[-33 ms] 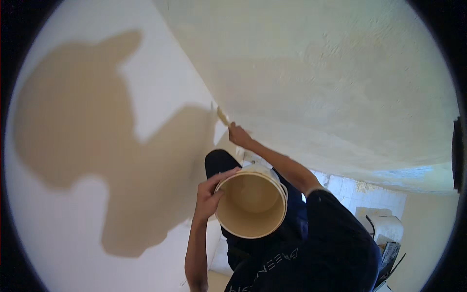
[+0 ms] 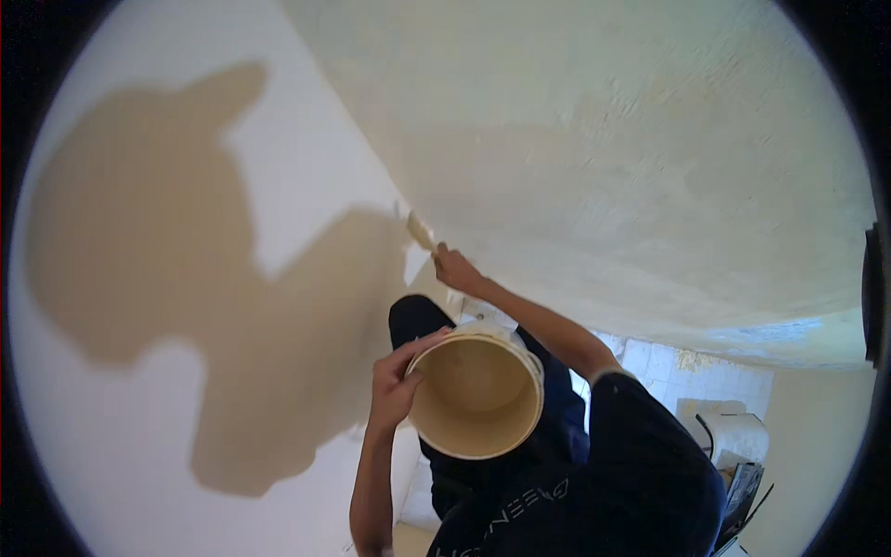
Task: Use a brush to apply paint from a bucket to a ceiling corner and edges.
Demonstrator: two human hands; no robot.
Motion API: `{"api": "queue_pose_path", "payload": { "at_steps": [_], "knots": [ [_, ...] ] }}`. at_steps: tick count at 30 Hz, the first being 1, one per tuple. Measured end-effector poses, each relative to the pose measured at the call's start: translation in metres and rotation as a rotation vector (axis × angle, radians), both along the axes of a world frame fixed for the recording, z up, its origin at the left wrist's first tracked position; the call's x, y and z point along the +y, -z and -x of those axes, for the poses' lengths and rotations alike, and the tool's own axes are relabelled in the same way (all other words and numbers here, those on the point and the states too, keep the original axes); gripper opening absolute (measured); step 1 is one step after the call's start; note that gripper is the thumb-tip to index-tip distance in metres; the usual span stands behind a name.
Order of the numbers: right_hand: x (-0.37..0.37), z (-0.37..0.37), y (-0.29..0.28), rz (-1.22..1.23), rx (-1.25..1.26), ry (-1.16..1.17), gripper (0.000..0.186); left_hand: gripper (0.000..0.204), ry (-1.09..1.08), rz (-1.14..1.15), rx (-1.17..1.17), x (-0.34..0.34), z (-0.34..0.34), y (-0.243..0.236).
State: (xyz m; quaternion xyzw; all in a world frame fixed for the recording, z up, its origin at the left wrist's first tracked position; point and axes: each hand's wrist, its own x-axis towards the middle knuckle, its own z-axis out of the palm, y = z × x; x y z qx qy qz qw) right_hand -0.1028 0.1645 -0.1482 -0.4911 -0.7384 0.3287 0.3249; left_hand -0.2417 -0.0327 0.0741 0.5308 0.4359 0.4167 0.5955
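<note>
My left hand [image 2: 395,379] grips the rim of a round cream-coloured bucket [image 2: 483,429], with the fingers outside and the thumb over the inner edge. The bucket is held in front of my body, its mouth facing up. Its inside is coated cream; how much liquid it holds, I cannot tell. My right hand [image 2: 457,269] is closed around the handle of a paintbrush [image 2: 420,230]. The pale brush head lies at the corner where the white left wall [image 2: 306,139] meets the cream right wall [image 2: 594,176]; whether its bristles press on the wall is unclear.
A large shadow of head and arm falls across the left wall. My dark-trousered knee [image 2: 418,317] is beside the corner. Behind my right arm are floor tiles [image 2: 640,357], a pale container [image 2: 741,436] and some dark items [image 2: 742,487]. A dark object [image 2: 872,297] juts in at far right.
My right hand and the brush sit slightly lower in the picture, and the walls have shifted a little too. The bucket has moved slightly left, still in my left hand.
</note>
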Motion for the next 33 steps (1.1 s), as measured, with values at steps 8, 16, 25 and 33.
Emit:
{"api": "queue_pose_path", "payload": {
  "at_steps": [8, 16, 25, 33],
  "knots": [
    [-0.05, -0.173, -0.266, -0.082, 0.077, 0.138, 0.02, 0.058, -0.141, -0.114, 0.17, 0.041, -0.018, -0.094],
    [-0.123, -0.289, -0.406, -0.125, -0.05, 0.291, 0.024, 0.056, -0.06, -0.14, 0.111, 0.09, -0.071, -0.171],
    [-0.233, -0.271, -0.403, -0.201, -0.017, 0.958, 0.051, 0.057, 0.152, -0.152, 0.097, 0.094, -0.072, -0.17],
    [-0.172, -0.289, -0.315, -0.375, -0.207, 1.127, 0.059, 0.062, 0.191, -0.015, 0.023, 0.075, -0.09, -0.175]
  ]
}}
